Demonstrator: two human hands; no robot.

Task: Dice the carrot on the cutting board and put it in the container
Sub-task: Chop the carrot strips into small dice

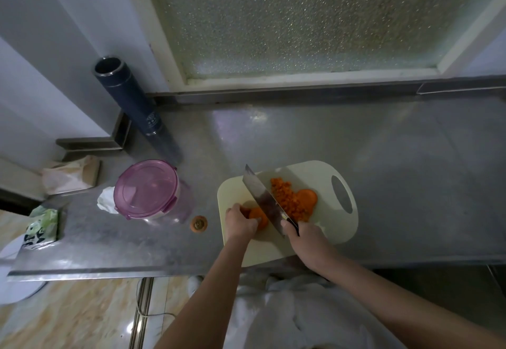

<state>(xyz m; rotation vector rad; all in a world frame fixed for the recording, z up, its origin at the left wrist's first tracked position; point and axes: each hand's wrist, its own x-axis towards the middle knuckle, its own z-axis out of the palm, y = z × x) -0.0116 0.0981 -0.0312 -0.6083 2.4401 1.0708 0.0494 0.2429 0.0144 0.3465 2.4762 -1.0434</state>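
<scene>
Step in hand: dicing, partly done. Left hand holds carrot piece on cutting board. Right hand grips cleaver, blade over carrot. Diced pile right of blade. Container on table, lid on. Next move needs: fingers clear of blade; later lid off.

kitchen: steel counter, cutting board, cleaver.

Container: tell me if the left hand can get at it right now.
Probably yes: the container sits just left of the left hand, only a carrot stub between; but the hand grips carrot.
</scene>
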